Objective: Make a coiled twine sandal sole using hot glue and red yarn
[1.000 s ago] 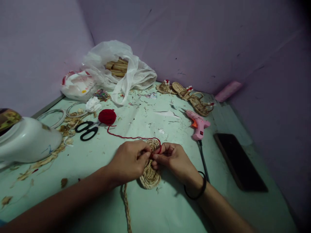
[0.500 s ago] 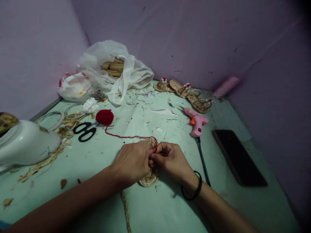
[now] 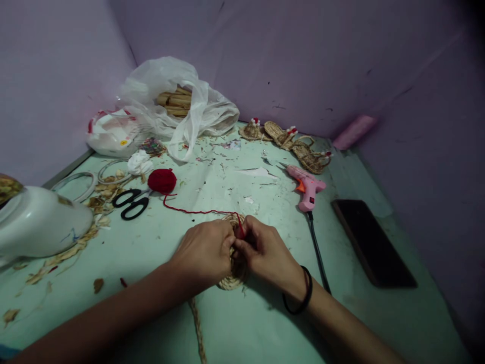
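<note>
A small oval sole of coiled, braided straw (image 3: 232, 283) lies on the table under both hands. My left hand (image 3: 204, 248) is closed over its left side, with the fingertips partly hidden. From the right, my right hand (image 3: 268, 253) pinches red yarn (image 3: 204, 212) above the sole, thumb and forefinger close to the left fingertips. The yarn runs left across the table to a red ball (image 3: 162, 181). Below my left wrist, a loose straw braid (image 3: 196, 326) trails toward the near edge.
Black-handled scissors (image 3: 131, 204) lie beside the yarn ball. To the right are a pink glue gun (image 3: 308, 189) with its cord and a dark phone (image 3: 373, 242). Small straw slippers (image 3: 280, 135) and a plastic bag (image 3: 197, 114) sit at the back; a white ceramic vessel (image 3: 49, 222) stands left.
My right fingers have shifted slightly up and curled more around the yarn at the sole. My left hand stays nearly in place, and the view has moved a little.
</note>
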`<action>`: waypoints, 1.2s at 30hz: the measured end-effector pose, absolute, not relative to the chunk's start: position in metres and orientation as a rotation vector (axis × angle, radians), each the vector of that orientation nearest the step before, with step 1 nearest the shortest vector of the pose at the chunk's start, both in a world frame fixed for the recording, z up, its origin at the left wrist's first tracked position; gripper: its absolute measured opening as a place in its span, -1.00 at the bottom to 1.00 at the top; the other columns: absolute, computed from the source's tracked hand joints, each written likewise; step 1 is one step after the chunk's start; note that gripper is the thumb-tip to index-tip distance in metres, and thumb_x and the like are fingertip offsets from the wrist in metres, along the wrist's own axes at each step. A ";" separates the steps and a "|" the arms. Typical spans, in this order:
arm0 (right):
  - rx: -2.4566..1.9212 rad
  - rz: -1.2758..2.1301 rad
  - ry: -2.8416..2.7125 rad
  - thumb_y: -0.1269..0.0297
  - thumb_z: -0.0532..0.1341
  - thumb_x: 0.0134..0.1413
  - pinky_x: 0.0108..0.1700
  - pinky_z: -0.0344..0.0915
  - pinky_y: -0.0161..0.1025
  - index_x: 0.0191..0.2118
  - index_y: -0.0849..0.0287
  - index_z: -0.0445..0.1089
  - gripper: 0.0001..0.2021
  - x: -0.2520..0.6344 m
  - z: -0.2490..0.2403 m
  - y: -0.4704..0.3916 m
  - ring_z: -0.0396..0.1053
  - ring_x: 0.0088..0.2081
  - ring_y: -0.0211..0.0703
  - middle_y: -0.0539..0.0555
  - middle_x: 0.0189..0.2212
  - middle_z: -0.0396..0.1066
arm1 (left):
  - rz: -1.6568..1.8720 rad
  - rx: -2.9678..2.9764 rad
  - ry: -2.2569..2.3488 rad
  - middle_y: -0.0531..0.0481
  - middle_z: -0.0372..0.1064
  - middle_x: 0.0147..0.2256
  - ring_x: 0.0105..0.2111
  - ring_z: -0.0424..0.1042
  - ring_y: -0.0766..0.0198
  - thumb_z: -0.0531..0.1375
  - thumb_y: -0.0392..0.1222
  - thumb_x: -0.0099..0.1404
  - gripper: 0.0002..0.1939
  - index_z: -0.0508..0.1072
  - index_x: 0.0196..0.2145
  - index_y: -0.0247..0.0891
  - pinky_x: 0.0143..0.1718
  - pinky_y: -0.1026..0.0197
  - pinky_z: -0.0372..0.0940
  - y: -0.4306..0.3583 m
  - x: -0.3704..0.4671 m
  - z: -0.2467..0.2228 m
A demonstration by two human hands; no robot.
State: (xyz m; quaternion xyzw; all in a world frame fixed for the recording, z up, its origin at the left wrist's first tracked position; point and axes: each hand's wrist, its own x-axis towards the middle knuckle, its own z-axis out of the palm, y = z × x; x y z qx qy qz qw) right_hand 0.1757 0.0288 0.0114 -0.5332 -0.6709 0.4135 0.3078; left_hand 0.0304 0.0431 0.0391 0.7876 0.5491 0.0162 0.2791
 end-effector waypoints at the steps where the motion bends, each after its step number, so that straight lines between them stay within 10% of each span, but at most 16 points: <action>1: -1.398 1.154 -1.731 0.50 0.11 -0.13 -0.51 0.14 -0.34 -0.53 0.12 0.08 -0.82 0.176 0.011 0.029 0.19 -0.55 -0.29 -0.09 -0.62 0.20 | 0.051 2.089 1.481 0.00 0.34 -0.51 -0.49 0.29 0.23 -0.02 -0.27 0.16 -0.85 0.27 -0.53 -0.22 -0.48 0.22 0.07 0.043 0.031 0.039; 21: -1.284 1.840 -1.019 0.37 0.40 -0.44 -0.55 0.28 -0.36 -0.64 0.18 0.17 -0.68 0.180 0.013 0.040 0.32 -0.65 -0.33 -0.11 -0.75 0.30 | 0.151 2.570 1.417 -0.08 0.36 -0.50 -0.49 0.33 0.16 0.02 -0.30 0.11 -0.85 0.38 -0.50 -0.28 -0.47 0.15 0.20 0.027 0.034 0.030; 36: -1.327 0.870 -1.874 0.48 0.10 -0.19 -0.47 0.21 -0.30 -0.56 0.16 0.23 -0.91 0.183 0.005 0.025 0.28 -0.53 -0.24 0.02 -0.58 0.36 | 0.319 2.018 1.425 0.07 0.40 -0.49 -0.54 0.31 0.31 0.06 -0.32 0.07 -0.71 0.40 -0.22 -0.15 -0.50 0.29 0.16 0.041 0.024 0.021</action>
